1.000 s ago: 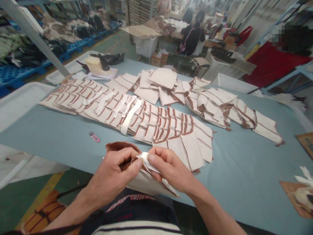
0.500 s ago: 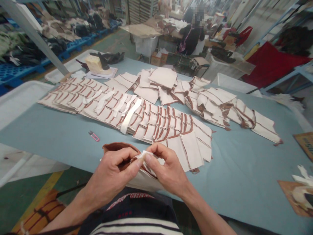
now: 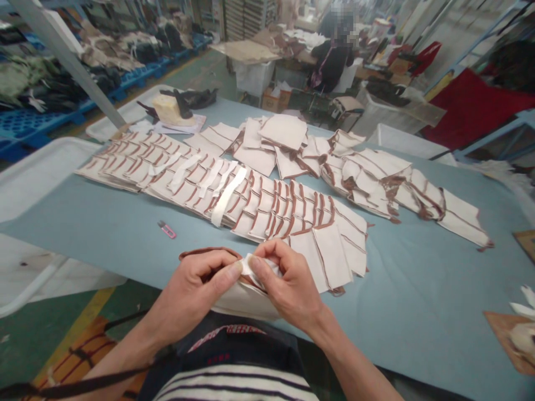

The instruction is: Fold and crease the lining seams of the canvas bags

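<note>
Close to my body, a cream fabric pouch [image 3: 244,301] with a brown inside hangs from both hands at the table's front edge. My left hand [image 3: 209,284] pinches the pouch's rim, its thumb and fingers pressed together. Right beside it, my right hand [image 3: 288,281] is closed on a small white strip [image 3: 247,266] that lies against the rim. The two thumbs nearly meet at this strip. Its far end is hidden under my right fingers. Ahead of the hands lie overlapping rows of cream fabric pieces [image 3: 259,209] with brown edges.
Pink thread snips [image 3: 167,229] lie left of the hands on the blue-grey table [image 3: 418,301]. White strips [image 3: 228,195] rest across the rows. Farther back is a loose heap of cream pieces [image 3: 284,133]. A yellowish block [image 3: 169,110] stands at the far left. Another person [image 3: 332,58] sits beyond the table.
The view has shifted slightly, so the table's contents appear a little farther right. Both hands keep their grip, and more of the white strip shows between the thumbs.
</note>
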Demonstrator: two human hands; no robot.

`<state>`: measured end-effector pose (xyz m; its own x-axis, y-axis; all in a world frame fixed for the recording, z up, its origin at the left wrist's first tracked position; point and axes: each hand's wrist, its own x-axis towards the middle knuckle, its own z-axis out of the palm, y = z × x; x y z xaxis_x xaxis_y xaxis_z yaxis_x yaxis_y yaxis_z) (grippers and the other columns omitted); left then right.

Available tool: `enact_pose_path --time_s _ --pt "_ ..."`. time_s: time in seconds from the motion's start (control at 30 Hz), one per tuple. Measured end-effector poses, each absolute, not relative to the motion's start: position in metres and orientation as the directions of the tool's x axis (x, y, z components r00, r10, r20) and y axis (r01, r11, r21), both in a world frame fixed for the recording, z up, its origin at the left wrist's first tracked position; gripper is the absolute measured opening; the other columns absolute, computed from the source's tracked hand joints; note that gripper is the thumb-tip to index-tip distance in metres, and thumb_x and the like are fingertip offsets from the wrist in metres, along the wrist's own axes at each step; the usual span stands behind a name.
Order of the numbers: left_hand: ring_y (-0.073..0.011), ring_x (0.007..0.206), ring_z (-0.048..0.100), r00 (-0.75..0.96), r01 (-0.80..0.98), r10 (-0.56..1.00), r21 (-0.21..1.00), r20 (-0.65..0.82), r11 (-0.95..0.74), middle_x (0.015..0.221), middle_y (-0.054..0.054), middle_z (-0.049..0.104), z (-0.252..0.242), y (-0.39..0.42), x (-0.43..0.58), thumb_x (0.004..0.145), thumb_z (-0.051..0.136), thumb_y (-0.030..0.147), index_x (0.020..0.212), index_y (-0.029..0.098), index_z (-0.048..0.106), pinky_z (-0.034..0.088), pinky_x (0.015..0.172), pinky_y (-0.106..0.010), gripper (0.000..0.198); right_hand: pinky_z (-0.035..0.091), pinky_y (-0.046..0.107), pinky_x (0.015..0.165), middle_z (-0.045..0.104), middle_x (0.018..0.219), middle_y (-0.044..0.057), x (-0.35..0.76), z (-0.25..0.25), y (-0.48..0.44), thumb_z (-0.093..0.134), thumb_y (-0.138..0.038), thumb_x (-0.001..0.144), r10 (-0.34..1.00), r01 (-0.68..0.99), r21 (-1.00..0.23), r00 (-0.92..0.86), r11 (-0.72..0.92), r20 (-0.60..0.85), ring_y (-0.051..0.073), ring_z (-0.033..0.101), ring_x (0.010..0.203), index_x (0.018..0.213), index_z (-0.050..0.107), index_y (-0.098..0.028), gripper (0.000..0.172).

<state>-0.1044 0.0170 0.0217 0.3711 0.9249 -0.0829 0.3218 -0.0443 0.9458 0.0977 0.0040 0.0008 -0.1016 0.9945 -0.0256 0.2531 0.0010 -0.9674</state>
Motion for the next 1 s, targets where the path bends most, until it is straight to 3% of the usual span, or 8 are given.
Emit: enact_pose_path --time_s 0.13,0.23,0.33,0.43,0.63,0.8,1.0 --pt "-0.0183 0.071 0.063 0.385 0.298 0.908 0.953 -0.166 0.048 0.078 -0.003 0.076 0.019 0.018 -0.111 0.106 0.056 0.049 0.078 0.017 0.079 0.049 0.067 -0.025 0.048 0.038 0.027 0.055 0.059 0.066 -0.004 0.115 0.007 0.010 0.072 -0.043 0.097 0.991 0.225 -0.974 0.124 0.015 0.044 0.013 0.048 0.057 0.088 0.064 -0.023 0.023" --pt "-0.0148 0.061 0.046 0.406 0.294 0.892 0.953 -0.198 0.077 0.063 0.001 0.058 0.017 0.019 -0.115 0.107 0.055 0.054 0.074 0.017 0.076 0.040 0.059 -0.025 0.054 0.034 0.027 0.051 0.051 0.060 -0.008 0.125 0.017 0.006 0.072 -0.047 0.099 0.989 0.106 -0.994 0.147 -0.037 -0.021 0.012 0.040 0.051 0.088 0.062 -0.024 0.028" --pt "-0.0129 0.057 0.031 0.412 0.250 0.885 0.961 -0.217 0.119 0.058 0.006 0.038 0.016 0.021 -0.114 0.105 0.056 0.058 0.073 0.017 0.072 0.027 0.053 -0.026 0.055 0.045 0.028 0.063 0.063 0.075 -0.001 0.122 0.028 -0.004 0.073 -0.039 0.100 1.000 0.104 -0.995 0.029 0.006 0.009 0.015 0.055 0.066 0.086 0.064 -0.023 0.023" --pt "-0.0122 0.055 0.031 0.412 0.171 0.883 0.971 -0.223 0.166 0.058 0.006 0.038 0.015 0.024 -0.109 0.102 0.059 0.059 0.073 0.017 0.068 0.025 0.053 -0.026 0.051 0.046 0.029 0.072 0.068 0.088 0.002 0.110 0.033 -0.011 0.072 -0.029 0.099 0.997 0.163 -0.984 0.015 0.072 0.075 0.017 0.062 0.083 0.083 0.065 -0.022 0.019" --pt "-0.0109 0.053 0.030 0.388 0.115 0.893 0.974 -0.226 0.197 0.055 0.006 0.038 0.013 0.030 -0.102 0.100 0.060 0.056 0.062 0.022 0.049 0.024 0.050 -0.026 0.052 0.040 0.027 0.061 0.066 0.074 -0.002 0.096 0.039 -0.014 0.068 -0.037 0.098 0.981 0.117 -0.982 -0.104 -0.150 -0.162 0.013 0.056 0.066 0.084 0.068 -0.021 0.021" --pt "-0.0105 0.052 0.031 0.402 0.111 0.894 0.979 -0.199 0.169 0.055 0.006 0.038 0.014 0.028 -0.102 0.099 0.060 0.049 0.061 0.022 0.047 0.025 0.048 -0.026 0.049 0.040 0.028 0.064 0.070 0.076 -0.001 0.091 0.034 -0.002 0.068 -0.041 0.095 0.986 0.227 -0.964 -0.065 -0.138 -0.156 0.014 0.060 0.069 0.084 0.071 -0.021 0.023" --pt "-0.0094 0.050 0.026 0.406 0.102 0.887 0.976 -0.219 0.194 0.055 0.007 0.034 0.013 0.027 -0.105 0.102 0.056 0.047 0.061 0.023 0.046 0.020 0.045 -0.026 0.048 0.043 0.028 0.064 0.071 0.075 -0.001 0.089 0.025 0.005 0.068 -0.044 0.093 0.987 0.239 -0.960 -0.040 -0.143 -0.157 0.015 0.062 0.069 0.083 0.072 -0.020 0.026"
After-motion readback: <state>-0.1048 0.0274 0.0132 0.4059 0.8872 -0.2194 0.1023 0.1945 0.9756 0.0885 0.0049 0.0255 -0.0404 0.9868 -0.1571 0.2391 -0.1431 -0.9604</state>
